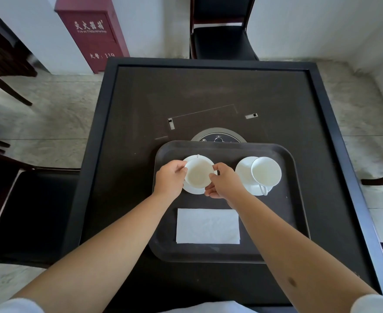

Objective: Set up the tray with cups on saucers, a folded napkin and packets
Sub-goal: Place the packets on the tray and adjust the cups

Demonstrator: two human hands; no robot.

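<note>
A dark tray (285, 222) lies on the black table. On its far left a white cup (198, 173) sits on a white saucer (194, 190), its handle pointing away from me. My left hand (170, 178) grips the cup's left rim and my right hand (223, 182) pinches its right rim. At the far right a second white cup (266, 171) stands on its own saucer (244, 171), handle toward me. A folded white napkin (207, 225) lies flat on the tray's near part. No packets are in view.
The black table (129, 132) has a raised rim and a round built-in hob (217, 137) just beyond the tray. Dark chairs stand at the far side (222, 39) and at my left (28, 213). A red fire-extinguisher box (93, 32) stands by the wall.
</note>
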